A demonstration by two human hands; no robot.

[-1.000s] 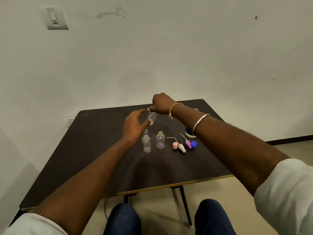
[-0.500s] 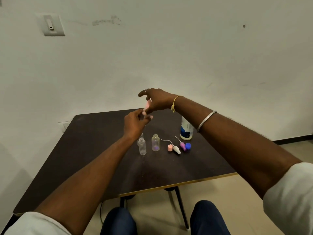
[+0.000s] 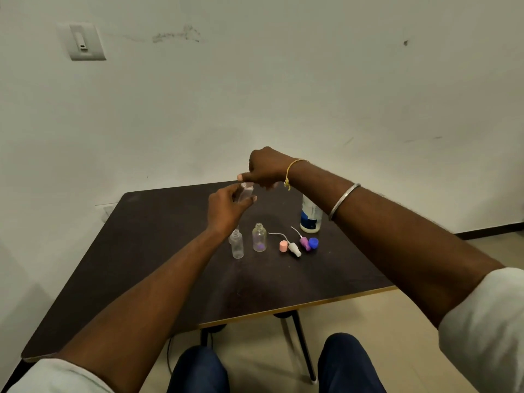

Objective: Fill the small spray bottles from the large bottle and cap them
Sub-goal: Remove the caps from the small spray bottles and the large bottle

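My left hand point(image 3: 226, 208) grips a small clear spray bottle point(image 3: 245, 193) above the dark table point(image 3: 147, 251). Directly over it, my right hand point(image 3: 265, 170) pinches the bottle's top with fingers closed; the cap itself is hidden under them. Two more small clear bottles stand uncapped on the table, one point(image 3: 237, 244) narrow and one point(image 3: 259, 237) rounder. To their right lie a pink cap point(image 3: 283, 246), a white spray head point(image 3: 295, 249) with its tube, a purple spray head point(image 3: 304, 243) and a blue cap point(image 3: 313, 243). The large white bottle point(image 3: 310, 217) with a blue label stands behind them.
The table's yellow-trimmed front edge point(image 3: 297, 306) is near my knees point(image 3: 198, 370). A white wall with a switch plate point(image 3: 82, 41) rises right behind the table. Tiled floor lies to the right.
Both hands stayed raised above the table, holding the small bottle. My right hand's fingers, spread half a second ago, have closed down onto the bottle's top. The camera view shifted slightly.
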